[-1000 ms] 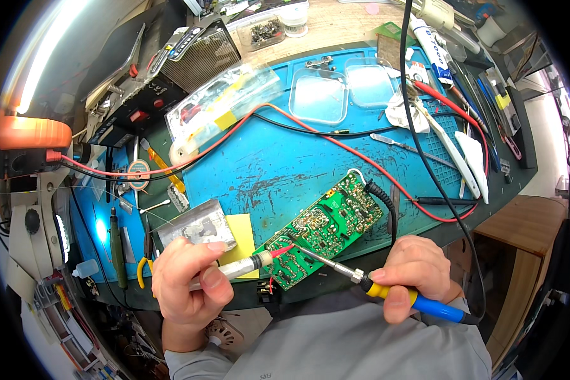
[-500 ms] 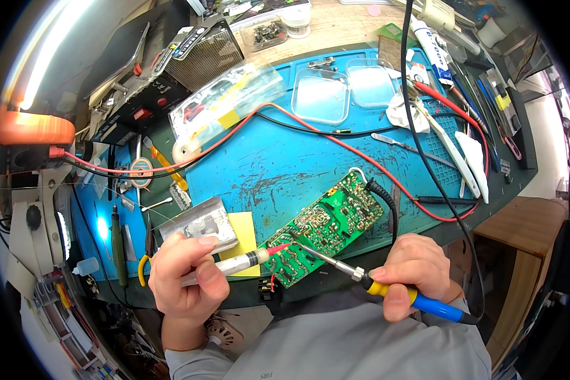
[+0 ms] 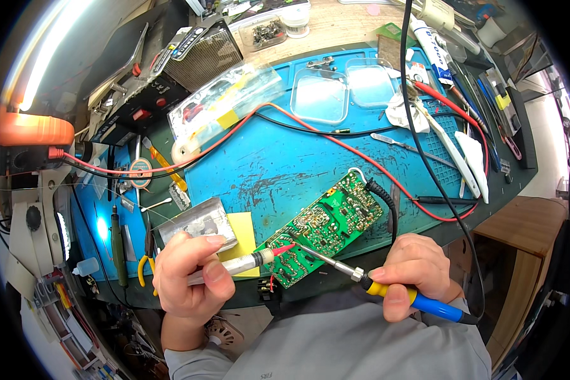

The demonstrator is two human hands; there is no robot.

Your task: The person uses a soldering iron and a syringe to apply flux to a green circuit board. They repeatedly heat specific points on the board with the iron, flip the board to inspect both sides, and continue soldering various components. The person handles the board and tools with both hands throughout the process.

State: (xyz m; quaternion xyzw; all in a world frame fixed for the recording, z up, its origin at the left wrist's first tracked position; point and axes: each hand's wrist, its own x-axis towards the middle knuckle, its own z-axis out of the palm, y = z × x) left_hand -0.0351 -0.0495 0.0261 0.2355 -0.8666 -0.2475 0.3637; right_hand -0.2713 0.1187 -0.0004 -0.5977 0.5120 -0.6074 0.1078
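A green circuit board [image 3: 335, 221] lies slanted at the mat's front edge, its soldered side up, with a black cord at its far right corner. My left hand [image 3: 193, 272] is closed round a clear syringe [image 3: 237, 264] with a pink tapered tip, which reaches the board's left part. My right hand [image 3: 415, 272] grips a soldering iron [image 3: 434, 305] with a blue and yellow handle. Its metal tip comes down from the right, close to the syringe tip; whether either tip touches the board I cannot tell.
Left of the board are a yellow paper pad [image 3: 242, 234], a metal tray [image 3: 202, 221] and yellow-handled pliers [image 3: 147, 263]. Red and black test leads [image 3: 354, 152] cross the blue mat [image 3: 247, 183]. Clear plastic lids [image 3: 320, 95] lie farther back. The iron's black cable [image 3: 424, 142] hangs across the right side.
My left hand has shifted slightly right, bringing the syringe's pink tip closer to the iron's tip. My right hand and the board look unmoved.
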